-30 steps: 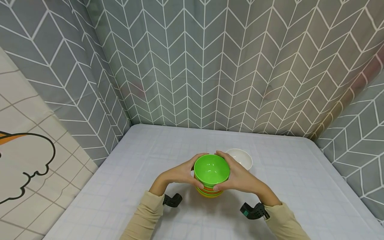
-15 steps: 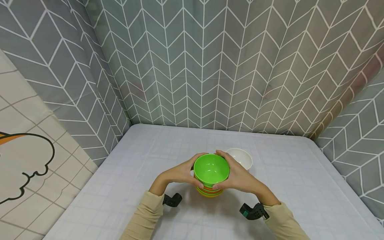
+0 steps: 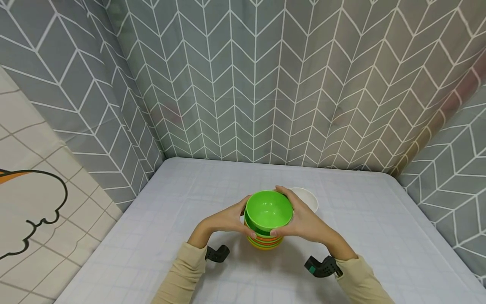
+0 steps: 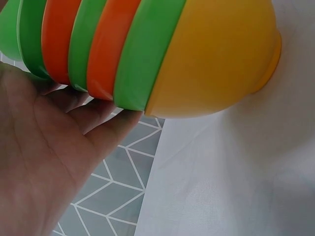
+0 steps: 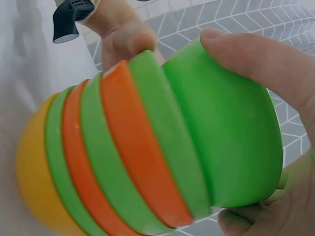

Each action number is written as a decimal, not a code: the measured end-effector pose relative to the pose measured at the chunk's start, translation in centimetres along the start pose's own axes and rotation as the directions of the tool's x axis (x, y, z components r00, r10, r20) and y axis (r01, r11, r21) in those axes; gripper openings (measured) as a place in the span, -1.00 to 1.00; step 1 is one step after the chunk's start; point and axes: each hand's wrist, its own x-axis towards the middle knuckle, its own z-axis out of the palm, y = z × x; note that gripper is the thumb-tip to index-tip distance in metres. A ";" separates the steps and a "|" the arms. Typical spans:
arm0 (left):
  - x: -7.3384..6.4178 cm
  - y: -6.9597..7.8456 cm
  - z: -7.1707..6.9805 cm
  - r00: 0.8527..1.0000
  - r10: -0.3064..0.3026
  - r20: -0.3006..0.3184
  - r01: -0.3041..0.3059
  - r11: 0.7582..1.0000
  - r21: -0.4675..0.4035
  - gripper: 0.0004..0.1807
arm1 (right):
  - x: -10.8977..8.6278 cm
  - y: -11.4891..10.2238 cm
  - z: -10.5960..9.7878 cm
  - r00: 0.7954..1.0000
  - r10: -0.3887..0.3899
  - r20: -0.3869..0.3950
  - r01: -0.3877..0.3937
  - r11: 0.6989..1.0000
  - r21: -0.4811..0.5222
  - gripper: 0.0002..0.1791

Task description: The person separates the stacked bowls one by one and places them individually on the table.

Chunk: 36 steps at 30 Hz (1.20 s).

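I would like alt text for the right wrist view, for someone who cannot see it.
The right hand grips a green bowl, raised partly out of an orange-and-green stack with a yellow bowl at the bottom. The left hand holds the stack from the far side.

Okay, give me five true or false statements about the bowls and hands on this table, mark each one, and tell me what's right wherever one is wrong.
1. The yellow bowl is at the bottom of the stack. True.
2. The right hand holds an orange bowl. False: it holds the top green bowl.
3. In the head view, the right hand partly hides the white bowl. True.
4. Just one orange band shows on the stack. False: two show, with green between them.
5. The left hand touches the stack. True.
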 end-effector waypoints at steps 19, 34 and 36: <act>-0.2 -0.1 -0.2 0.999 -0.041 -0.019 0.042 0.997 0.061 0.13 | -0.7 -0.6 -4.1 0.993 0.032 -0.114 -0.038 0.998 -0.046 0.23; 0.0 -0.1 -0.1 0.999 -0.038 -0.012 0.039 0.998 0.059 0.13 | -2.5 0.9 -6.2 0.979 0.096 -0.179 -0.114 0.989 -0.095 0.22; 0.0 -0.1 0.0 0.999 -0.042 -0.013 0.043 0.997 0.060 0.12 | -2.8 1.1 -6.4 0.977 0.104 -0.188 -0.125 0.987 -0.101 0.23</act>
